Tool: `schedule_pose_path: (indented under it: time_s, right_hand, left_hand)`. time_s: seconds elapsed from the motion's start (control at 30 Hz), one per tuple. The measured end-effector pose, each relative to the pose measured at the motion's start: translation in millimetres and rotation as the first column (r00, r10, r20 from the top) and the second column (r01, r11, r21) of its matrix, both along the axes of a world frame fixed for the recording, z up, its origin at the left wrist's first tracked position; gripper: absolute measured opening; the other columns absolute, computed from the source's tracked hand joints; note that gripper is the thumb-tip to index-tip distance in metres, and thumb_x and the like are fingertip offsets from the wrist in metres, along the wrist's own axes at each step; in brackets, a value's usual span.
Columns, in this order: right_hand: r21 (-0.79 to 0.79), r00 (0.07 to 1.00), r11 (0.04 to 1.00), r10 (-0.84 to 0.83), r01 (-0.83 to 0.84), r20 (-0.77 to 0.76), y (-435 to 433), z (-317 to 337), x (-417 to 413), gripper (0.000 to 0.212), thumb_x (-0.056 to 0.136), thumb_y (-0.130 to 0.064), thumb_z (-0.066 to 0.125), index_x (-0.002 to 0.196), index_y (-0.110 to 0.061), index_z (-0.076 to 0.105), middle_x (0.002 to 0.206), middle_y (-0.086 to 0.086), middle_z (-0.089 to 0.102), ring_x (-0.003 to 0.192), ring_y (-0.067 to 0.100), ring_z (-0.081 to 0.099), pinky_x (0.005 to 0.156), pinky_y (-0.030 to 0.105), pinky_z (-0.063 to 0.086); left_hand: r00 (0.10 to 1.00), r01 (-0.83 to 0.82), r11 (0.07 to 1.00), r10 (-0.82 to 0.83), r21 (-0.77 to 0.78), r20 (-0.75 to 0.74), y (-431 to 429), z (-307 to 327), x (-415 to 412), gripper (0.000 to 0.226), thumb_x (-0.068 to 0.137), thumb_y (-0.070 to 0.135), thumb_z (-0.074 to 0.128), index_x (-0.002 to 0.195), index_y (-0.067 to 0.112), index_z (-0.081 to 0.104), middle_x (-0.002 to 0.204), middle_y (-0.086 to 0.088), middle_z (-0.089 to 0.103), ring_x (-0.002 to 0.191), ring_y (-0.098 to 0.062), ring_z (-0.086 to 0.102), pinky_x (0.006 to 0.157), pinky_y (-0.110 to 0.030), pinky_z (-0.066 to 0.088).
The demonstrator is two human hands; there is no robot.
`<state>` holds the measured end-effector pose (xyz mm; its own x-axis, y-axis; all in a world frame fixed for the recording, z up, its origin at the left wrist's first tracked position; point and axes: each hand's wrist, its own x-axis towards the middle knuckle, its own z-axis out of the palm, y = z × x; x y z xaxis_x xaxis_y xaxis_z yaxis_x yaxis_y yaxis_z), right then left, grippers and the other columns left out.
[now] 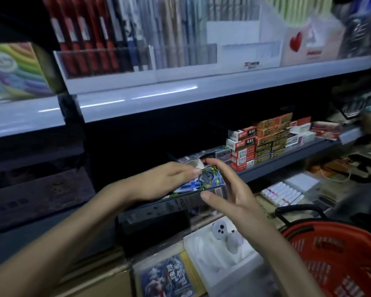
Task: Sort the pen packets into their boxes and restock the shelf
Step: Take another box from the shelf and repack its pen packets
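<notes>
A pen box [204,183] with a blue, green and black printed top lies at the front of the dark middle shelf [287,158]. My left hand [167,181] rests on its left part, fingers stretched flat over the lid. My right hand [229,185] hovers at the box's right end with straight, spread fingers, thumb toward me; it holds nothing. More small boxes sit just behind the hands, partly hidden.
Stacks of red, white and orange packets [263,142] fill the shelf to the right. The upper shelf [137,97] carries upright pen displays. A red basket [338,258] stands at lower right. A white toy display [221,249] and card packs [167,277] lie below.
</notes>
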<state>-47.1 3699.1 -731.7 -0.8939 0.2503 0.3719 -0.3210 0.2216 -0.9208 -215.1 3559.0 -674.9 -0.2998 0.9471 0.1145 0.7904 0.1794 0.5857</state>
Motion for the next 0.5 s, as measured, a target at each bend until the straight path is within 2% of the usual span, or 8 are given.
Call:
schedule_pose_path:
  time_s: [0.07,0.1,0.17,0.23,0.3,0.37,0.43,0.5]
  right_hand:
    - [-0.039,0.998,0.998,-0.052,0.050,-0.042,10.2,2.1,-2.3,0.054,0.095,-0.015,0.074,0.140,-0.034,0.053,0.128,-0.022,0.066,0.118,0.000,0.065,0.094,0.022,0.055]
    - [-0.075,0.994,0.993,-0.093,0.089,-0.058,13.5,2.8,-3.8,0.051,0.093,-0.014,0.076,0.137,-0.030,0.056,0.123,-0.015,0.070,0.111,0.008,0.070,0.092,0.029,0.058]
    - [-0.134,0.977,0.976,-0.186,0.172,-0.105,18.5,4.2,-8.8,0.046,0.090,-0.016,0.079,0.130,-0.026,0.058,0.116,-0.007,0.072,0.103,0.015,0.075,0.087,0.033,0.060]
    - [-0.180,0.941,0.946,-0.298,0.269,-0.159,24.8,7.7,-15.6,0.044,0.088,-0.018,0.081,0.125,-0.027,0.058,0.114,-0.007,0.070,0.101,0.013,0.074,0.083,0.028,0.059]
    - [-0.239,0.899,0.910,-0.388,0.339,-0.205,32.4,11.5,-24.9,0.045,0.087,-0.018,0.083,0.123,-0.028,0.057,0.112,-0.014,0.067,0.102,0.011,0.072,0.084,0.026,0.058]
    - [-0.276,0.858,0.872,-0.467,0.405,-0.214,41.0,13.5,-36.9,0.048,0.085,-0.024,0.086,0.122,-0.032,0.056,0.113,-0.019,0.066,0.106,0.012,0.071,0.091,0.034,0.059]
    - [-0.311,0.823,0.831,-0.531,0.461,-0.200,48.4,13.3,-50.0,0.049,0.083,-0.031,0.086,0.121,-0.038,0.055,0.121,-0.012,0.064,0.112,0.016,0.068,0.097,0.044,0.057]
    - [-0.326,0.795,0.799,-0.578,0.505,-0.185,54.1,12.1,-62.9,0.049,0.083,-0.029,0.083,0.121,-0.042,0.054,0.124,-0.009,0.061,0.114,0.016,0.065,0.098,0.046,0.056]
  left_hand:
    - [0.997,-0.026,0.999,0.023,-0.032,-0.071,15.0,13.6,-4.8,0.055,0.105,0.057,0.043,0.100,0.008,0.069,0.088,-0.001,0.067,0.084,-0.006,0.054,0.088,-0.048,0.051]
    - [0.986,-0.067,0.997,0.060,-0.039,-0.159,22.3,19.6,-8.5,0.059,0.100,0.067,0.042,0.097,0.014,0.068,0.081,0.006,0.062,0.078,-0.005,0.054,0.081,-0.049,0.052]
    - [0.889,-0.210,0.978,0.188,-0.007,-0.417,33.7,32.6,-15.7,0.059,0.091,0.079,0.034,0.103,0.032,0.068,0.083,0.016,0.069,0.080,-0.008,0.065,0.077,-0.043,0.055]
    - [0.773,-0.283,0.949,0.312,0.140,-0.552,40.5,41.7,-18.2,0.055,0.091,0.075,0.030,0.108,0.038,0.067,0.095,0.013,0.073,0.093,-0.015,0.069,0.081,-0.041,0.056]
    - [0.734,-0.267,0.914,0.399,0.306,-0.550,44.8,43.0,-14.1,0.042,0.096,0.062,0.036,0.109,0.037,0.067,0.101,0.013,0.070,0.099,-0.016,0.067,0.084,-0.041,0.055]
    - [0.698,-0.271,0.857,0.489,0.439,-0.524,46.9,38.7,-7.9,0.026,0.098,0.048,0.048,0.113,0.037,0.066,0.104,0.014,0.066,0.102,-0.016,0.065,0.084,-0.039,0.054]
    - [0.668,-0.312,0.788,0.579,0.531,-0.466,47.8,31.8,0.6,0.022,0.097,0.037,0.056,0.116,0.037,0.066,0.103,0.012,0.062,0.101,-0.016,0.062,0.083,-0.038,0.053]
    - [0.693,-0.375,0.730,0.630,0.572,-0.350,52.0,21.6,5.1,0.022,0.095,0.030,0.060,0.115,0.035,0.069,0.103,0.013,0.062,0.101,-0.013,0.061,0.085,-0.036,0.051]
